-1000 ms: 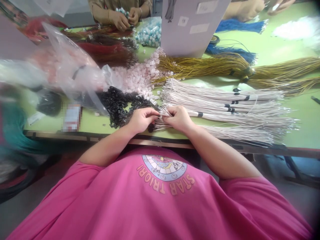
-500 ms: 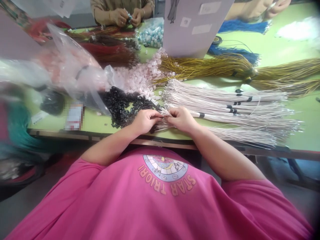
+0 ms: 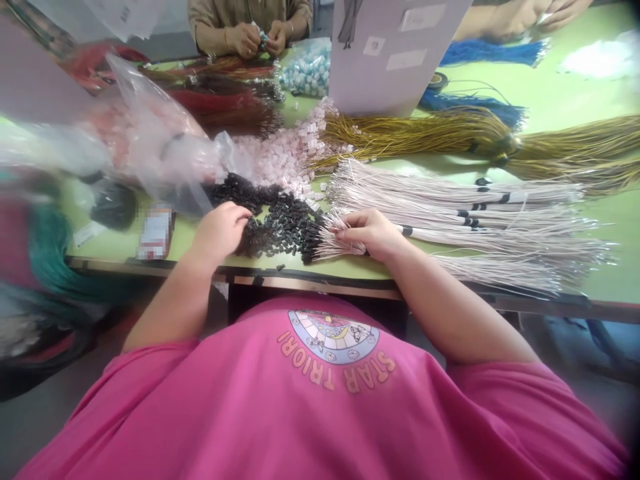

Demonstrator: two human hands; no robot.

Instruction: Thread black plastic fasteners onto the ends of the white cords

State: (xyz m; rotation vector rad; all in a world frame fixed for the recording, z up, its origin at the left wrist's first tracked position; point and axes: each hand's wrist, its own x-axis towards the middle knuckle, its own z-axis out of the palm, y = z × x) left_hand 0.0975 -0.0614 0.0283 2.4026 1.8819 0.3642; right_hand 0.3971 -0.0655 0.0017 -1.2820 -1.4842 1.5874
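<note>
My left hand (image 3: pixel 217 233) is at the left side of a loose heap of small black plastic connector housings (image 3: pixel 285 217). Its thumb and fingers are closed in a pinch, and whatever is between them is too small to make out. My right hand (image 3: pixel 373 233) is closed on the ends of a bundle of white wires (image 3: pixel 345 243). Several of these wires end in black housings (image 3: pixel 310 241), gathered just left of the fingers. More white wire bundles (image 3: pixel 430 193), banded with black tape, lie behind and to the right.
Pale pink housings (image 3: pixel 285 153) are heaped beyond the black ones, beside a clear plastic bag (image 3: pixel 160 147). Yellow-brown wires (image 3: pixel 415 130) stretch across behind. A grey divider (image 3: pixel 385 73) stands at the back. Across the table, a co-worker's hands (image 3: pixel 260 40) hold small parts.
My left hand has left the wire ends by my right hand and moved left to the black heap. My right hand stays on the white wires, its fingers shifted slightly.
</note>
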